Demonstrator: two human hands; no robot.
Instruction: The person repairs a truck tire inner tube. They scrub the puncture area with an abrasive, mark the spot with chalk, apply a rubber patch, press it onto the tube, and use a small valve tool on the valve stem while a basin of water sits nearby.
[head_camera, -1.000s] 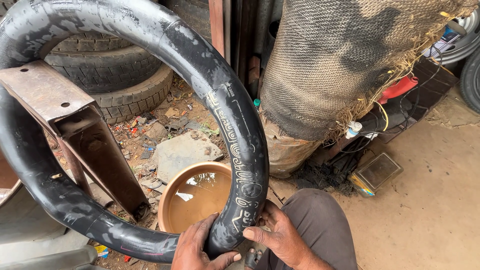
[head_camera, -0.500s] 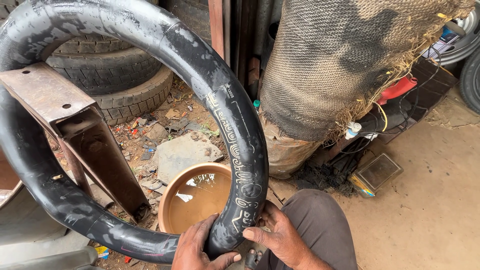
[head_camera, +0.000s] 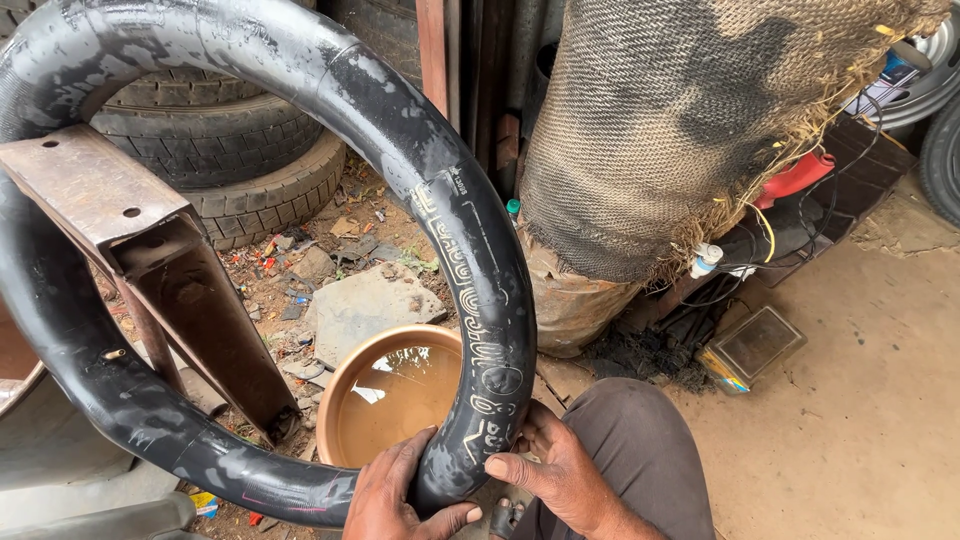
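One head-worn camera looks steeply down from close above. It faces the littered ground (head_camera: 360, 240) ahead.

Roadside tyre-repair workshop: stacked tyres (head_camera: 230, 150), inner tube (head_camera: 470, 290), water basin (head_camera: 385, 400).

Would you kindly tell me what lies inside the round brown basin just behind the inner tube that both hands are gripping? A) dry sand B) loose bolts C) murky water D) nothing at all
C: the brown basin holds murky brownish water that mirrors the light, right behind the black inner tube gripped by the left hand and the right hand.
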